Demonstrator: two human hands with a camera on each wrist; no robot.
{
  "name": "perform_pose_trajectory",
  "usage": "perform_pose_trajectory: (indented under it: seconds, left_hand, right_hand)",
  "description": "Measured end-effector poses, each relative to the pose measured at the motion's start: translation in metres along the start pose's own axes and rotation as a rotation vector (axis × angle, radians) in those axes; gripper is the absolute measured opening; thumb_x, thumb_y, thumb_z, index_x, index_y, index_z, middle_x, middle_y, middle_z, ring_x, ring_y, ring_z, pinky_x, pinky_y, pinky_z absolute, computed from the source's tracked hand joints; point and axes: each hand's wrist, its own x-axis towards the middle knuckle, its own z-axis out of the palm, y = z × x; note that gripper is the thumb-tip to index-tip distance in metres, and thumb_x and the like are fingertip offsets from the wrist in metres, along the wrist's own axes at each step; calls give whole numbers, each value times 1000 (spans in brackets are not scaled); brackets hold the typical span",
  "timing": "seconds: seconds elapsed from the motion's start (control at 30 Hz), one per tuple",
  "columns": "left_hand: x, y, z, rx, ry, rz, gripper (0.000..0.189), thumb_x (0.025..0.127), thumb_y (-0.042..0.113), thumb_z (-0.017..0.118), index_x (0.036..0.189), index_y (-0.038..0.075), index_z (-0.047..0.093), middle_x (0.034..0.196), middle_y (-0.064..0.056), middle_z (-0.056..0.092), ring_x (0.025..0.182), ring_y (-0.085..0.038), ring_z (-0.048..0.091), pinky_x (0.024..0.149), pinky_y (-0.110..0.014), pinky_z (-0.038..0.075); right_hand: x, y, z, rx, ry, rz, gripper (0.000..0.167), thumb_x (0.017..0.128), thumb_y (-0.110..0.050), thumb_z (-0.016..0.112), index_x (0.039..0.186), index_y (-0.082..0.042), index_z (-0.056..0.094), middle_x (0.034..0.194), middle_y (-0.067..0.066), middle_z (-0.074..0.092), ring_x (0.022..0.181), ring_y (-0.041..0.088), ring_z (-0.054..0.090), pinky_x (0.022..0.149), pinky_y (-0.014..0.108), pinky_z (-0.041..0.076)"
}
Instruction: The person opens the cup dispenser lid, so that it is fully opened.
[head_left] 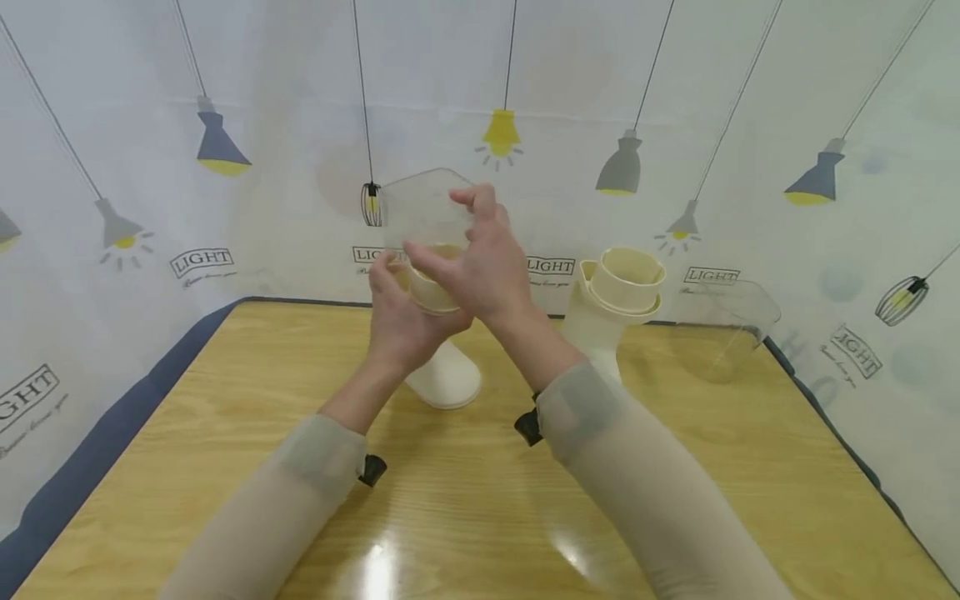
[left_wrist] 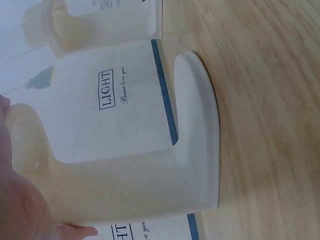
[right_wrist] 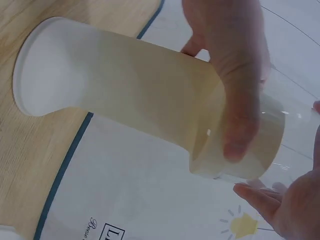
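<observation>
A cream plastic stand (head_left: 450,379) with a wide round foot stands upright on the table, a round collar (head_left: 431,292) at its top. My left hand (head_left: 405,321) grips that collar; in the right wrist view its thumb lies across the collar's side. Above the collar is a clear plastic container (head_left: 423,204), partly hidden by my right hand (head_left: 491,267). The right hand holds this container between thumb and fingers. In the right wrist view the container's clear wall meets the collar, but how far it sits inside cannot be told.
A second cream stand (head_left: 626,287) with the same collar stands to the right, partly behind my right forearm. Farther right, another clear container (head_left: 727,333) rests on the wooden table (head_left: 450,517). A lamp-printed cloth (head_left: 570,67) hangs behind the table's far edge.
</observation>
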Motion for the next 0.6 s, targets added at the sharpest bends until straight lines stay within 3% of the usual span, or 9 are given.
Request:
perform_pose_trajectory:
  seconds: [0.13,0.33,0.47,0.6]
  left_hand:
    - [-1,0,0,4,-1,22,135,65,49,100,163,12,16,154,-24,41,132,-39,55,111,-56,52]
    - [0,-1,1,13,-23,38,134,66,48,100,164,13,15,155,-25,40,134,-39,55,112,-56,52]
    - [1,-1,1,-11,-21,55,133,66,49,100,163,13,16,154,-25,42,132,-39,56,111,-56,52]
    - [2,-1,1,-4,-14,73,134,65,48,101,163,12,17,152,-25,44,131,-39,55,110,-56,52]
  right_hand:
    - [0,1,-3,16,18,5,77,88,-50,90,143,-20,45,161,7,57,126,30,69,99,47,61]
    - [-1,1,-5,-55,4,-1,80,88,-56,87,147,-21,45,160,7,57,116,30,70,86,47,62]
    - [1,0,-7,-38,22,-1,76,90,-54,87,144,-21,45,160,4,58,121,30,70,90,47,61]
    - [1,-1,-9,-77,-6,-13,79,90,-57,86,147,-20,45,160,7,58,112,31,70,86,47,62]
